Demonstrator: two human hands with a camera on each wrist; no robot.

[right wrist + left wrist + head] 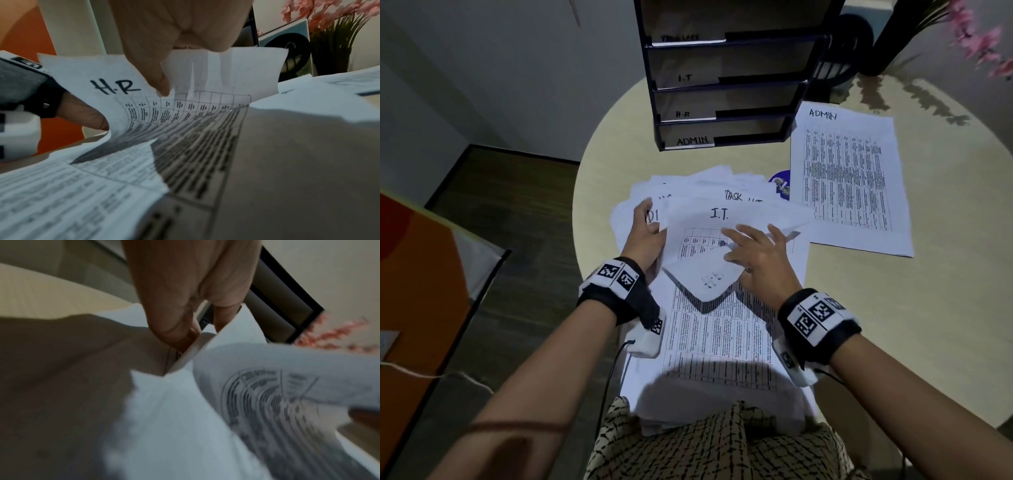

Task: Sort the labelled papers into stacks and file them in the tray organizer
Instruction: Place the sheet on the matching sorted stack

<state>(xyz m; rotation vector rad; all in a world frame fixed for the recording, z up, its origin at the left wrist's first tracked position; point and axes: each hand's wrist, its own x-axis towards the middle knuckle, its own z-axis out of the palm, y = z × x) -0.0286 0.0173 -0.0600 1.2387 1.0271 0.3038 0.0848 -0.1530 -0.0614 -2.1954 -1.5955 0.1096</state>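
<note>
A loose pile of printed papers (722, 335) lies on the round table in front of me. My right hand (753, 253) pinches the far end of the top sheet, marked H-R (205, 78), and curls it back toward me, so its blank back (705, 277) faces up. Under it shows a sheet marked I.T. (719, 214). My left hand (645, 233) pinches paper edges (236, 321) at the pile's left side. A sheet marked ADMIN (849, 178) lies apart on the right. The black tray organizer (753, 138) stands behind, with tiers labelled I.T, H.R and ADMIN.
A vase of pink flowers (979, 37) and a dark round object (852, 44) stand at the back right. A blue disc (780, 185) peeks out between the pile and the ADMIN sheet. Bare table (893, 325) lies to my right; an orange panel (414, 274) stands left.
</note>
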